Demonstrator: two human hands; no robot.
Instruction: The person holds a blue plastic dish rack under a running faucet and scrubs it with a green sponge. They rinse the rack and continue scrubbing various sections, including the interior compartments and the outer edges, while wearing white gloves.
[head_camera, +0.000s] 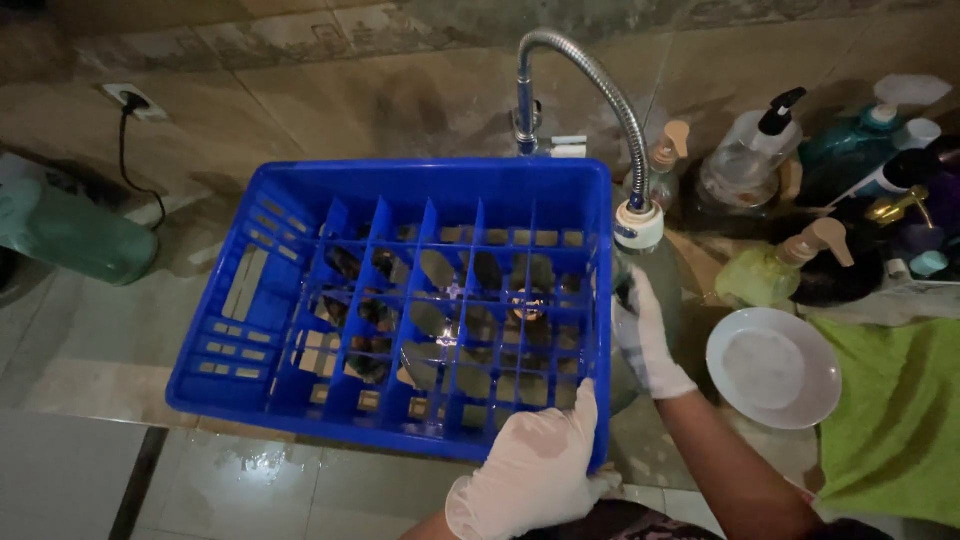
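A blue plastic crate with a grid of dividers stands over a wet sink. My left hand, in a white glove, grips the crate's near rim at its right corner. Just past the crate's right wall, my gloved right hand wraps around a clear glass container. The container sits right under the white nozzle of a flexible metal faucet. Dim shapes show through the crate's cells; I cannot tell what they are.
A white plate lies to the right beside a green cloth. Several pump and soap bottles crowd the back right. A green cylinder lies at the left. A black cable runs to a wall socket.
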